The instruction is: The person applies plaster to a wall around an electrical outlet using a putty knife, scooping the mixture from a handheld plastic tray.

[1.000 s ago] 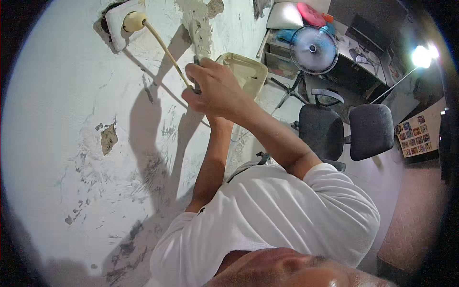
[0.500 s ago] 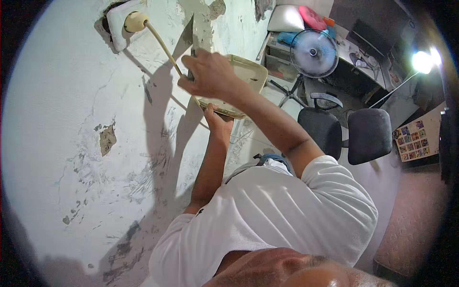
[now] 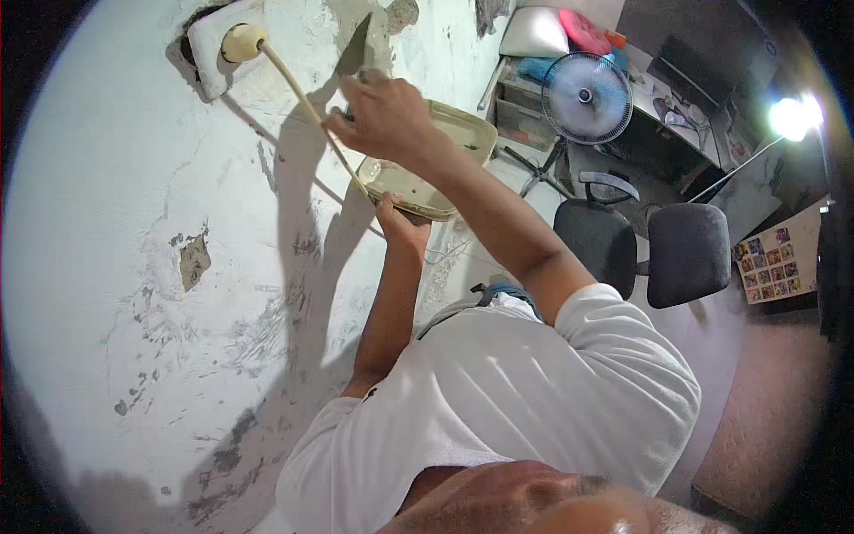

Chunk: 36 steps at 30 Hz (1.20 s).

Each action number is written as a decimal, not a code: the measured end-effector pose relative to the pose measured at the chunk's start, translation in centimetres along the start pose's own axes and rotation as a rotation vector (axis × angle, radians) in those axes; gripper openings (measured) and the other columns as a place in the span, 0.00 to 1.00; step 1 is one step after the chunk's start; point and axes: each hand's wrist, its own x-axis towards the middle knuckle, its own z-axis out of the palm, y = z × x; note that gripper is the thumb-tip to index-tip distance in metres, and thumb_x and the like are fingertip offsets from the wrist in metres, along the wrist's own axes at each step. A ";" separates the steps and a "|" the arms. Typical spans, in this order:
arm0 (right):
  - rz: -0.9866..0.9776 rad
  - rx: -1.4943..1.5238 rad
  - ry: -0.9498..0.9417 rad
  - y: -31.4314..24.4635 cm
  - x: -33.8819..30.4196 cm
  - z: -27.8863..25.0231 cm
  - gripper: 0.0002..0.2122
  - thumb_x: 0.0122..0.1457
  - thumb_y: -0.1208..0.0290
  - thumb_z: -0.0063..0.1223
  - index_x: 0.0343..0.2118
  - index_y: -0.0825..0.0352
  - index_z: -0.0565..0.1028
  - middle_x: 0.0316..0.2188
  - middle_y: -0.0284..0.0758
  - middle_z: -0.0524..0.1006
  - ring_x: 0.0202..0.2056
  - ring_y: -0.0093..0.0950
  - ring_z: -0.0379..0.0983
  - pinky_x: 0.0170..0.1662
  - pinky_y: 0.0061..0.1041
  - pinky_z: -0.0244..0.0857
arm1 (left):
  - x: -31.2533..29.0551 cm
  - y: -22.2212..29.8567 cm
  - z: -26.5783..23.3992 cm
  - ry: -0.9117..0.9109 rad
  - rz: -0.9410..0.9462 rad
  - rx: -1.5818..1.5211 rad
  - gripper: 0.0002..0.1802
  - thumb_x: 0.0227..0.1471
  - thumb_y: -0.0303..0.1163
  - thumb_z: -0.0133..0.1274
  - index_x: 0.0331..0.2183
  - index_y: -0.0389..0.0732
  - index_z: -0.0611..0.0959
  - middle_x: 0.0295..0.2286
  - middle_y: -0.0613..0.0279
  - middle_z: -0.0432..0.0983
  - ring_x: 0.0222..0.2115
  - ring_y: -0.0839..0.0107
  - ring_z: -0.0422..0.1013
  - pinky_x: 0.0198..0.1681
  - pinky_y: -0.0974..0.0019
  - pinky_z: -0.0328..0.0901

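My left hand (image 3: pixel 405 222) grips the near edge of a shallow cream tray (image 3: pixel 445 212) with rounded corners, holding it beside the wall. Above the tray, my right hand (image 3: pixel 387 116) is closed near the wall surface. Something dark shows between its fingers, but its kind is mostly hidden. A dark pointed shape, blade or shadow, lies on the wall beyond the knuckles. A cream cord (image 3: pixel 298 89) runs from a round plug (image 3: pixel 240 43) in a white wall box (image 3: pixel 212 55), past my right fingertips toward the tray's left edge.
The white wall (image 3: pixel 116 240) has grey patches and a chipped spot (image 3: pixel 195 262). To the right stand a fan (image 3: pixel 585 98), a dark office chair (image 3: pixel 687 255), a desk with a monitor and a bright lamp (image 3: pixel 792 118). A white pillow (image 3: pixel 534 32) lies on a drawer unit.
My right hand has moved slightly up and to the left along the wall, showing more of the tray's inside. My left hand still holds the tray. The view has shifted slightly.
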 end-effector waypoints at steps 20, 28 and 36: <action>-0.121 0.040 -0.116 0.0 -4.0 0.8 0.16 0.55 0.56 0.49 0.29 0.68 0.71 0.23 0.45 0.69 0.17 0.41 0.69 0.21 0.38 0.65 | -1.0 0.4 1.4 -0.123 0.038 0.024 0.26 0.56 0.45 0.45 0.54 0.45 0.67 0.49 0.60 0.66 0.52 0.61 0.64 0.54 0.52 0.62; -0.176 0.165 -0.109 -0.5 -7.4 -2.3 0.17 0.55 0.55 0.48 0.33 0.68 0.72 0.24 0.43 0.66 0.21 0.40 0.68 0.24 0.38 0.63 | -1.2 1.0 2.7 -0.261 0.039 -0.014 0.27 0.60 0.50 0.45 0.56 0.48 0.65 0.51 0.64 0.66 0.52 0.66 0.65 0.55 0.55 0.63; -0.110 0.112 -0.044 -0.3 -3.6 -0.2 0.16 0.56 0.56 0.46 0.27 0.68 0.71 0.20 0.43 0.68 0.17 0.40 0.67 0.22 0.39 0.63 | -0.4 0.1 1.2 -0.154 0.084 0.058 0.32 0.58 0.52 0.46 0.57 0.45 0.64 0.54 0.58 0.63 0.55 0.60 0.62 0.58 0.51 0.60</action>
